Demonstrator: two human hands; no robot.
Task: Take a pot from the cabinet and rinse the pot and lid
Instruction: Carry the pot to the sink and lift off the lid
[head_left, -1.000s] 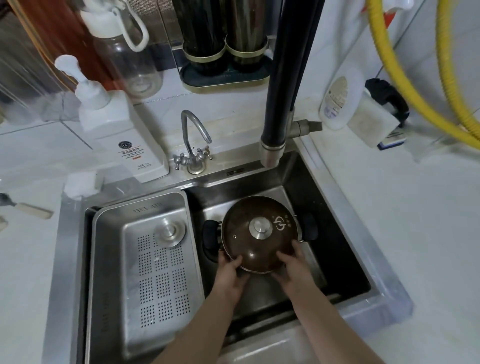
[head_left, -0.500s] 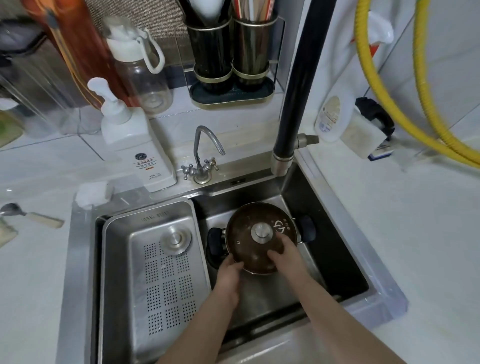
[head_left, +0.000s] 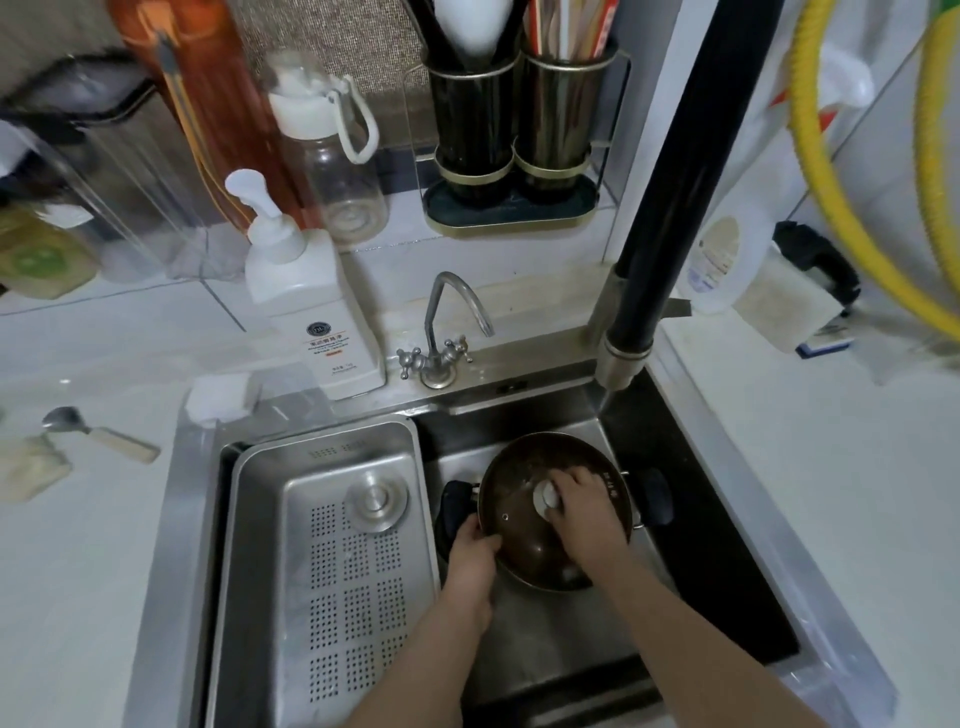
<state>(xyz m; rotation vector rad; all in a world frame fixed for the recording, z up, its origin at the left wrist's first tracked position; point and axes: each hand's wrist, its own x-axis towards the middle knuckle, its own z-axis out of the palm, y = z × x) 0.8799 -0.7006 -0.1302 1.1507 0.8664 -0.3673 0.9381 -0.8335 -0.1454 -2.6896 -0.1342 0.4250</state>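
Observation:
A steel pot with black side handles (head_left: 655, 503) stands in the right half of the sink (head_left: 737, 525), covered by a brown glass lid (head_left: 514, 499). My right hand (head_left: 587, 512) lies on top of the lid with its fingers curled round the silver knob (head_left: 545, 500). At the pot's near-left edge my left hand (head_left: 470, 564) grips the rim, thumb on the lid. The pot body is mostly hidden under the lid and my hands.
A perforated steel drain tray (head_left: 332, 561) fills the sink's left half. Behind it stand a small tap (head_left: 441, 332), a tall black faucet (head_left: 670, 208) over the pot, a soap dispenser (head_left: 306, 306), a water bottle (head_left: 337, 156) and a utensil holder (head_left: 514, 135). Yellow hoses (head_left: 831, 208) hang at the right.
My right hand moved from the lid's near rim up onto the knob and closed round it. My left hand stayed at the near-left rim. The view tilted upward.

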